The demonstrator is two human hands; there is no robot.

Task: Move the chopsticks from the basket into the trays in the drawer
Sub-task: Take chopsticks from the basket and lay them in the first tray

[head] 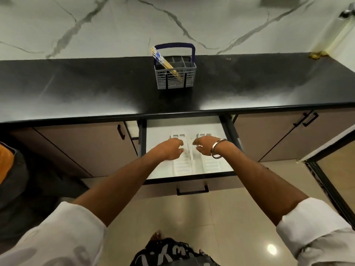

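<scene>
A grey cutlery basket [189, 78] with a blue handle stands on the black counter. Several yellow chopsticks with blue-and-white tops [161, 58] lean to the left in its front-left compartment. Below the counter the drawer [192, 178] is pulled open. Two white slotted trays lie side by side in it, the left tray [182, 167] and the right tray [211, 166]. My left hand [169, 149] and my right hand [205, 145] hover over the far ends of the trays. Their fingers are loosely curled, with nothing visibly held. No chopsticks show in the trays.
The black counter [76, 89] runs the full width under a marble wall. Closed cabinet doors with black handles [121, 132] flank the drawer. A dark-framed glass door [330, 169] stands at the right. A metal bangle [216, 148] is on my right wrist.
</scene>
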